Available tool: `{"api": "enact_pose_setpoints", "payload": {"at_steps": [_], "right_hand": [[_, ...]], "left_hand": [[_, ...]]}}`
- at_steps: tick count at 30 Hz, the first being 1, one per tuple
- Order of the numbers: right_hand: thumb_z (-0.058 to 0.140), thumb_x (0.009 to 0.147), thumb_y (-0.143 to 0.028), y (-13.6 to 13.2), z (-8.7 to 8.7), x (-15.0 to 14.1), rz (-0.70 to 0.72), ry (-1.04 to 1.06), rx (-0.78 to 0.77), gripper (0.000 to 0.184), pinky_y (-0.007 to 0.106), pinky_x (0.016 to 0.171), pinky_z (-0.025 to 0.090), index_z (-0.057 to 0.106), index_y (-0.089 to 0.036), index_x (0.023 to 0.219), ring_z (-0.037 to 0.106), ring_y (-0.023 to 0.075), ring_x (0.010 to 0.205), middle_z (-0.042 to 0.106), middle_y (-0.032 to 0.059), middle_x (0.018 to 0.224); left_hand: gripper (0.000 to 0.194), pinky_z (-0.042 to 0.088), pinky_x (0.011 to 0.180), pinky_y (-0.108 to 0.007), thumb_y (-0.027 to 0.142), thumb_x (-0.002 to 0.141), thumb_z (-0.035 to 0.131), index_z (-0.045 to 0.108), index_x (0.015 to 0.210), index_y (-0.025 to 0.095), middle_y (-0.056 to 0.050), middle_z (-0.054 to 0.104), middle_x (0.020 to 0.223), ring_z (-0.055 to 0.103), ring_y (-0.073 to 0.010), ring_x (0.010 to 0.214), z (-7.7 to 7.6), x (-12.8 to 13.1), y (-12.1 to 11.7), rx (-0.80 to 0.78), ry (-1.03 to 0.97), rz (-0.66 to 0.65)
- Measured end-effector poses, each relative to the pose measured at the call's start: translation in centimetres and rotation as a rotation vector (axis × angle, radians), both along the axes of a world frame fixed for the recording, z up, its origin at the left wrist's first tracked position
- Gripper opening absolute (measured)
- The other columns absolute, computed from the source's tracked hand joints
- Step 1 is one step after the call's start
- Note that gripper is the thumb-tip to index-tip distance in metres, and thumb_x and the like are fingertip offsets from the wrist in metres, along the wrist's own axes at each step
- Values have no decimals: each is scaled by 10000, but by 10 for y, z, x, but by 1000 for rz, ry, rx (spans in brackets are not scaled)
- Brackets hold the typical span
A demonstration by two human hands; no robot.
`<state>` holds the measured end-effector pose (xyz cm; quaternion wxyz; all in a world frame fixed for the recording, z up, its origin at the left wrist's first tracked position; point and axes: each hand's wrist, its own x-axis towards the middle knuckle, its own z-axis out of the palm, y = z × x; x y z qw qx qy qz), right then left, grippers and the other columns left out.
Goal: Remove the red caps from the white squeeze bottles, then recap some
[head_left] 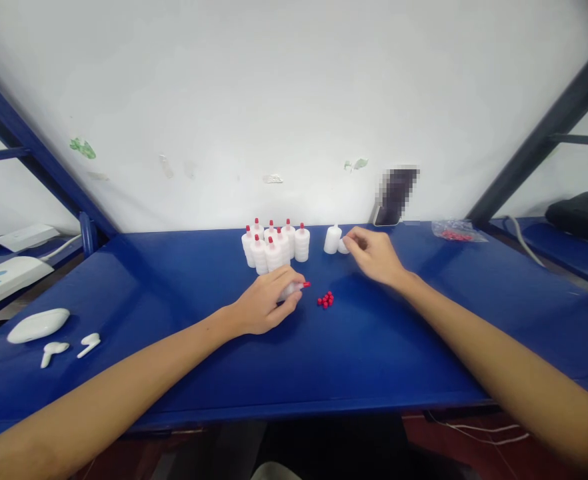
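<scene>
My left hand [269, 300] is wrapped round a white squeeze bottle [290, 291], which lies tilted with its red-capped tip pointing right. Just behind that hand stands a cluster of several white squeeze bottles [301, 244] with red tips. Off to the right, my right hand [371, 255] has its fingers closed at the top of a second white bottle [343, 247]; the fingers hide its tip. Beside it, an upright white bottle [332, 240] has a bare white nozzle. Several small red caps [325, 300] lie in a loose pile between the hands.
A phone [397, 197] leans on the wall behind the blue table [214, 373]. At the back right lies a clear plastic bag [458, 232] with red pieces. An earbud case [39, 325] and two earbuds [90, 344] lie at left, near a white power strip [11, 280].
</scene>
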<state>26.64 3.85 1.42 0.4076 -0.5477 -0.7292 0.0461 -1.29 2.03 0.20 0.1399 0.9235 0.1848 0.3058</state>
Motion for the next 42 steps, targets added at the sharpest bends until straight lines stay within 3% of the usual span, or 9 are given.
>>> {"api": "enact_pose_setpoints", "payload": {"at_steps": [3,6,9,12,22,27,32,38,42], "right_hand": [[512,928,-421,-20,4,-27,147,-14,-27,383,254,547,320,556,-181,633,431,101,508,512,-33,539],[634,853,-479,-35,5,-48,200,66,-125,353,242,517,333,621,-179,668,464,99,485,561,-33,524],[726,770,-472,-42,5,-57,260,100,-216,300,238,512,356,664,-181,726,492,101,461,588,-39,502],[764,715,-441,-45,3,-58,285,108,-194,290,241,508,362,660,-175,767,478,100,438,573,-48,488],[467,981,-389,-41,9,-57,501,-206,-92,234,263,639,378,558,-192,894,531,138,679,628,27,830],[307,1042,-381,-47,18,-57,606,-226,-236,352,266,621,353,459,-206,777,473,127,621,533,-9,709],[292,1032,-401,-39,25,-42,539,-144,-337,410,270,582,329,364,-212,675,403,115,560,428,-36,611],[454,935,-293,-27,24,-15,373,-413,-505,255,275,563,323,487,-206,698,473,128,552,530,-27,596],[498,901,-292,-27,22,-12,353,-467,-526,272,280,514,290,506,-208,643,458,126,493,522,-24,533]], "left_hand": [[260,484,839,-320,279,982,449,536,1199,165,-87,611,1055,594,-186,927,0,3,-1,9,42,34],[275,491,822,-318,308,979,467,526,1210,170,-72,624,1011,599,-183,890,-2,4,0,15,62,62],[248,494,812,-305,302,981,469,530,1185,174,-64,634,1017,605,-175,890,-4,4,1,7,69,66],[246,495,812,-297,308,985,481,532,1186,176,-66,634,1045,611,-171,904,-5,3,2,11,47,74],[265,480,781,-280,367,991,500,517,1186,189,-44,671,1047,637,-166,897,-5,3,2,-93,48,65],[200,471,730,-271,310,992,457,545,1112,176,-44,624,939,582,-152,800,-6,3,4,-5,70,32],[201,474,742,-264,226,965,436,569,1104,168,-67,592,951,565,-156,816,-5,4,2,126,81,33],[222,466,725,-270,300,980,457,565,1118,163,-59,620,955,579,-156,794,-4,4,2,61,139,47],[235,474,753,-277,313,984,454,565,1129,165,-66,624,986,591,-162,828,-5,4,3,39,151,44]]}}
